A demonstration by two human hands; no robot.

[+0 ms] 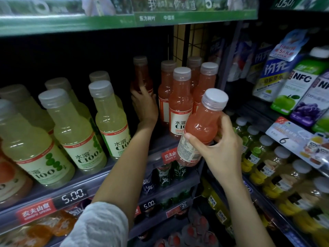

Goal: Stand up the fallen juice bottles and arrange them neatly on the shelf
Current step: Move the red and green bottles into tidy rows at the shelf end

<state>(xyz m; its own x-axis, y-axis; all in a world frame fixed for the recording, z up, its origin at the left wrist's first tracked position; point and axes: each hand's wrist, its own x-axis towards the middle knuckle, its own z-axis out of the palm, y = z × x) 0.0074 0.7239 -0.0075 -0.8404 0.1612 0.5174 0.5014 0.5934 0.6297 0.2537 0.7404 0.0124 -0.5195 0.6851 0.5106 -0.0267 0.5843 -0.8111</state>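
My left fingers (142, 91) curled round a pink bottle (141, 75) standing deep at the back of the shelf (106, 173); my right fingers (226, 129) wrapped another bottle (201, 127), tilted, in the air past the front edge. Reaching in blind, I judged my forearm could topple the upright pink row (179, 104) just beside it.

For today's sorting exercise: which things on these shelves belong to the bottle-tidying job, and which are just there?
Job:
left hand on back pink bottle
right hand holding pink bottle
standing pink bottles

Just there:
yellow-green bottles
NFC cartons
price tag
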